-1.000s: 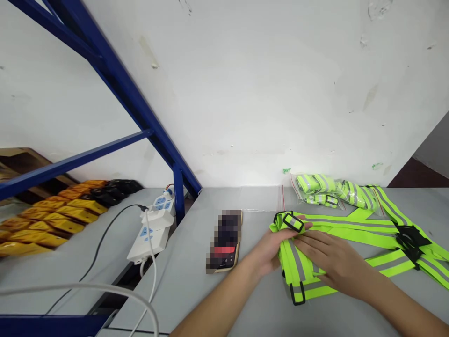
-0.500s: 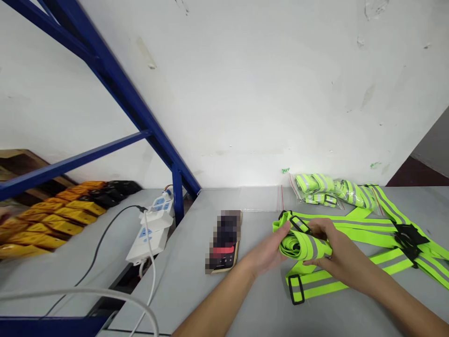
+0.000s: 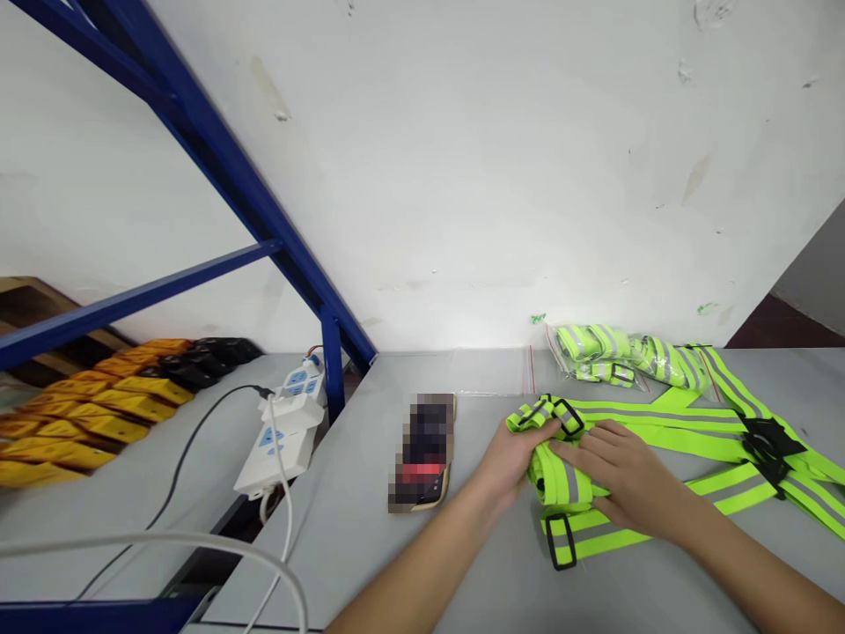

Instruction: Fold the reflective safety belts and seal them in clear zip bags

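In from the left edge of the bench [image 3: 475, 563], a black buckle [image 3: 552, 542] lies beside the green strap roll [image 3: 561, 480] and could snag under it if its strap twists. The left hand [image 3: 510, 467] and right hand [image 3: 630, 480] are both clamped on that roll, which could spring open should either grip slacken; beyond, the spread straps [image 3: 687, 440] could tug it askew if they catch.

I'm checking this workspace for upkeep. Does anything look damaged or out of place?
Yes, the wall: a rough, chipped-looking patch near the view's top right and two green marks low down, just above the table, break its pale surface. I see no obvious damage on the green straps.
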A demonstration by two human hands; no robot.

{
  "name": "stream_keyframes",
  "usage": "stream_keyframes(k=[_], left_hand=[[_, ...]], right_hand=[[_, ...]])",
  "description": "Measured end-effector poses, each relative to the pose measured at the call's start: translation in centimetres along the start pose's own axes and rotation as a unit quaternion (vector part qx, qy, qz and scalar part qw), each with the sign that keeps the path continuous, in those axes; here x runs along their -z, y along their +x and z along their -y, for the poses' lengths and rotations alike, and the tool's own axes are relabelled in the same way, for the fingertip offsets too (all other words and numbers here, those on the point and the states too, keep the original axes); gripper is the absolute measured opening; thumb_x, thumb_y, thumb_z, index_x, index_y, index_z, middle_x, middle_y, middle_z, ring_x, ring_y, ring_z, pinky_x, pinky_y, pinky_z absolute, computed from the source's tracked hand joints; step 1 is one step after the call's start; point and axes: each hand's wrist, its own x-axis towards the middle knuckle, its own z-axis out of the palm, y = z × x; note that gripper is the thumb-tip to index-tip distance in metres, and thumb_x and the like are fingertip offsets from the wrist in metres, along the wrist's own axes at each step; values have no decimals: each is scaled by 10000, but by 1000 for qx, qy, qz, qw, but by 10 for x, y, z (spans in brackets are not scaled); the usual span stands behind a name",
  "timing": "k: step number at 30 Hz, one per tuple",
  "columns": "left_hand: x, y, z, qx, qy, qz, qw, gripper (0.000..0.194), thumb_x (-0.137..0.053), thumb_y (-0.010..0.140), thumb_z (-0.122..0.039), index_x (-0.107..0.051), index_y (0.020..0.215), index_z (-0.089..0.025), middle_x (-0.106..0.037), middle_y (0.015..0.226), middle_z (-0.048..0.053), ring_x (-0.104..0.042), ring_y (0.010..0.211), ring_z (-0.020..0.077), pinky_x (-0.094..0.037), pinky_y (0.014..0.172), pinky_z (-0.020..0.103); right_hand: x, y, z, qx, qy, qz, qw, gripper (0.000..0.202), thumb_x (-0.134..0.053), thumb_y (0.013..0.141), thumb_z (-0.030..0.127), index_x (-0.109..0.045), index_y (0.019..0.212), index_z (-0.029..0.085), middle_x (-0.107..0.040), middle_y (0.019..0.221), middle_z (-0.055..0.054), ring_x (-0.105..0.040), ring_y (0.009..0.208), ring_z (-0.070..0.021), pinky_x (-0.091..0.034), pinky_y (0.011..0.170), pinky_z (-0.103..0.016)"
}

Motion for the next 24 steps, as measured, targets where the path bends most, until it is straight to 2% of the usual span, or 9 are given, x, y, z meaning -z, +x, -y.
stream_keyframes(k=[4,7,9,12,14,17,20,22,24], left_hand=[[4,1,-1,-37,28,33,998,374,-798,665,-288,-715,997,-136,-734,954,90,-675,893,235,-495,784,303],[4,-3,-8,-42,20,78,996,314,-704,754,-308,-712,1030,-157,-732,959,76,-663,927,227,-482,817,308],[4,-7,-15,-44,41,109,992,294,-664,782,-315,-718,1025,-158,-733,955,73,-656,946,231,-472,840,312],[6,-13,-24,-55,107,137,983,300,-623,811,-338,-719,1027,-152,-729,974,68,-638,982,243,-459,865,317],[7,-15,-27,-71,162,116,977,331,-581,852,-390,-706,1058,-161,-723,984,54,-631,982,238,-454,873,318],[7,-17,-28,-79,245,76,963,426,-498,901,-502,-676,1107,-174,-716,993,42,-629,961,225,-466,851,315],[6,-15,-28,-84,266,85,957,495,-447,911,-556,-659,1121,-162,-711,1012,57,-634,957,222,-486,833,309],[7,-12,-28,-122,293,71,946,491,-438,917,-548,-660,1106,-153,-712,1007,66,-643,940,220,-494,835,314],[11,-7,-29,-197,368,5,909,431,-470,912,-506,-662,1094,-165,-715,1000,63,-647,927,220,-495,843,324]], right_hand=[[1,-1,5,-126,118,-21,985,614,-533,745,148,-343,1323,224,-656,1038,-81,-582,894,-246,-403,836,-412],[4,1,13,-249,183,-50,950,685,-562,816,257,-209,1402,240,-666,977,-74,-563,927,-275,-438,804,-421],[6,2,16,-290,198,-43,935,733,-569,804,244,-187,1428,264,-651,989,-70,-565,911,-274,-458,790,-430],[4,1,16,-256,187,-25,948,685,-550,746,146,-312,1370,299,-612,1100,-77,-578,877,-249,-469,802,-446],[0,1,14,-231,163,-38,958,650,-537,721,115,-375,1326,290,-584,1135,-91,-576,931,-260,-471,824,-465],[-6,0,13,-186,128,-96,969,635,-512,684,80,-421,1290,247,-523,1214,-130,-525,1113,-298,-469,886,-483],[-10,0,14,-90,103,-129,982,743,-437,587,15,-398,1308,188,-475,1339,-148,-414,1294,-288,-405,1017,-491],[-11,0,14,-46,62,-123,989,836,-391,516,-10,-375,1336,150,-505,1345,-139,-404,1321,-257,-349,1078,-492],[-11,1,13,-28,15,-115,993,867,-366,486,-25,-390,1338,128,-550,1315,-131,-440,1299,-239,-361,1080,-472]])
